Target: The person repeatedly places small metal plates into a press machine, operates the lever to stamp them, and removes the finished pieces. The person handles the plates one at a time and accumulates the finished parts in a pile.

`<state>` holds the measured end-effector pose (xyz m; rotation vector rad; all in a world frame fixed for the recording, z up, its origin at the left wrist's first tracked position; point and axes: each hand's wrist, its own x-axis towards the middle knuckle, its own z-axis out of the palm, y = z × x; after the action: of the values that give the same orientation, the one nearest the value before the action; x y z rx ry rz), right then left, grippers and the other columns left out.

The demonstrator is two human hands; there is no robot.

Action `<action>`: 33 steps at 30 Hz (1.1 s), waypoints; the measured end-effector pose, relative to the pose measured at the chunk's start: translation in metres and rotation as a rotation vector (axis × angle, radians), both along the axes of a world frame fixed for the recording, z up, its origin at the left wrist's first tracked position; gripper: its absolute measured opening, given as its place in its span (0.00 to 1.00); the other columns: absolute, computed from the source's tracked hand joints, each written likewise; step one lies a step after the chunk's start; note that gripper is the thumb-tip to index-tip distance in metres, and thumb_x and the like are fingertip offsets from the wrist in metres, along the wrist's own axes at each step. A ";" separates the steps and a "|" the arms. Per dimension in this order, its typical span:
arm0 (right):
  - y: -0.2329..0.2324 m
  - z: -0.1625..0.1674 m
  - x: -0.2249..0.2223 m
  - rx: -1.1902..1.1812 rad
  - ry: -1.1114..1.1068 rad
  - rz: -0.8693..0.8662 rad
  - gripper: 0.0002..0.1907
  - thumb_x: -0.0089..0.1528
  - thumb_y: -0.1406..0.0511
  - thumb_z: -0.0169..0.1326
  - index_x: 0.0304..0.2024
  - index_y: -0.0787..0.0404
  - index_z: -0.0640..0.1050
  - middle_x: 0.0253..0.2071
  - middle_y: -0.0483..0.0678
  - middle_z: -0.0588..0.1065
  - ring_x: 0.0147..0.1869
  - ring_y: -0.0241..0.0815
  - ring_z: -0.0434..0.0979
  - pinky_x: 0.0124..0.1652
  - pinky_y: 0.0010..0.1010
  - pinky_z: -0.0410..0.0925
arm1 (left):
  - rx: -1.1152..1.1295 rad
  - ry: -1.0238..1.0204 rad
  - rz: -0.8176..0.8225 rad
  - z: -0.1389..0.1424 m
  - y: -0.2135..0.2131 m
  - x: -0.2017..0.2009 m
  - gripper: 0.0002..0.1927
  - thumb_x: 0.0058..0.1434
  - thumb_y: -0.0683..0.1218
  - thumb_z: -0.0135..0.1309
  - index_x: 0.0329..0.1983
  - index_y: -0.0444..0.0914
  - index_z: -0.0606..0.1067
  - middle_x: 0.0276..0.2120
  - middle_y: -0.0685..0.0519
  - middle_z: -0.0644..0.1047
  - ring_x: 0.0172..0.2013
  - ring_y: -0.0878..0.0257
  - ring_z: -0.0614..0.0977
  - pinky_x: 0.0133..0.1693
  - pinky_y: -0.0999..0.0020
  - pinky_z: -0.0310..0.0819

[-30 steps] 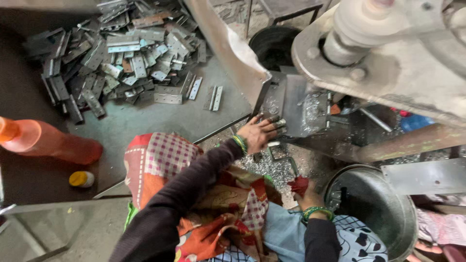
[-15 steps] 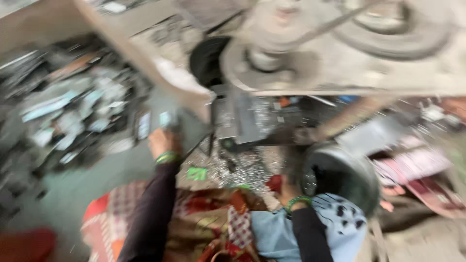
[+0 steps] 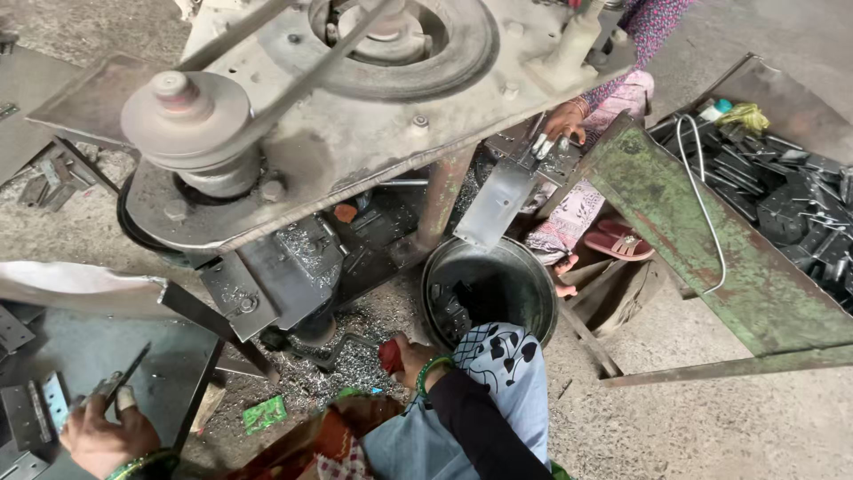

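At the lower left edge of the view the left hand (image 3: 105,437) is closed around a thin flat metal strip (image 3: 120,378) that points up and to the right; the thumb lies along it and the wrist, with a green bangle, is cut off by the bottom of the frame. Just left of that hand, flat metal hinge plates (image 3: 35,411) lie on a dark sheet (image 3: 89,342) on the floor, partly out of frame. The right hand (image 3: 404,357) sits low in the middle, its fingers curled on a small red object (image 3: 389,356); so little of that object shows that its kind cannot be told, and a patterned blue cloth (image 3: 498,373) covers the forearm behind it. Beside this hand, metal shavings (image 3: 346,364) are strewn over the floor under the big grey press machine (image 3: 338,116), whose flywheel and pulley fill the upper half and hide whatever lies beneath them. A round metal bucket (image 3: 489,284) stands just right of the right hand, its inside dark, with only a few black pieces to be made out. Across the machine another person's hand (image 3: 564,124) rests on a steel plate (image 3: 506,200); only their arm, patterned clothing and a pink sandal (image 3: 622,242) show. At the right edge a green-edged tray (image 3: 675,231) holds a heap of dark metal parts (image 3: 782,196), cut off by the frame.
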<state>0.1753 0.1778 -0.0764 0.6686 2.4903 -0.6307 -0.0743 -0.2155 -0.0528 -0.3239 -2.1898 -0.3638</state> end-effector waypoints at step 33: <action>0.025 -0.030 0.005 -0.065 0.204 0.109 0.44 0.54 0.56 0.67 0.65 0.55 0.56 0.49 0.59 0.79 0.54 0.61 0.79 0.53 0.47 0.71 | 0.264 -0.395 -0.435 0.085 0.161 0.082 0.17 0.58 0.40 0.62 0.52 0.42 0.78 0.46 0.50 0.82 0.33 0.56 0.84 0.33 0.64 0.79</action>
<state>0.1807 0.2029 -0.1060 0.4615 2.6583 -0.7686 0.0079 -0.0545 0.0326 -0.6244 -2.4026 -1.0212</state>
